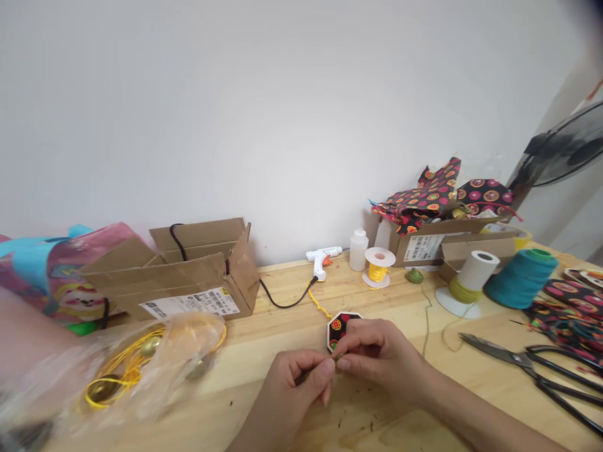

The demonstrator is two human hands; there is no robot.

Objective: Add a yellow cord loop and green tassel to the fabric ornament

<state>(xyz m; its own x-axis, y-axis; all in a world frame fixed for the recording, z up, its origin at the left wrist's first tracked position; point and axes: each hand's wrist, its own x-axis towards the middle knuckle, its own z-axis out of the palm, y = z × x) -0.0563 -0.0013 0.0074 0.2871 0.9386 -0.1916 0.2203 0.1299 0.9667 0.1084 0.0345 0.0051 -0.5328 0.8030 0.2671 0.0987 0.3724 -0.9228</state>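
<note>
My left hand (301,383) and my right hand (377,355) meet low in the middle of the view, fingertips pinched together. What they pinch is too small and too covered by the fingers to make out. Just behind the fingers lies an octagonal piece (335,325) with a pale rim and dark patterned fabric, partly hidden by my right hand. A twisted yellow cord (319,306) runs from its top toward the glue gun (323,258). Right of my right hand, a thin green thread (428,314) trails down from a small green thread ball (414,275).
Black-handled scissors (522,361) lie at right, near a teal thread cone (522,279) and an olive cord spool (464,290). Behind stand a yellow cord spool (377,271), a white bottle (358,250) and a fabric-filled box (414,250). At left are a cardboard box (188,282) and a plastic bag (160,364) with bells.
</note>
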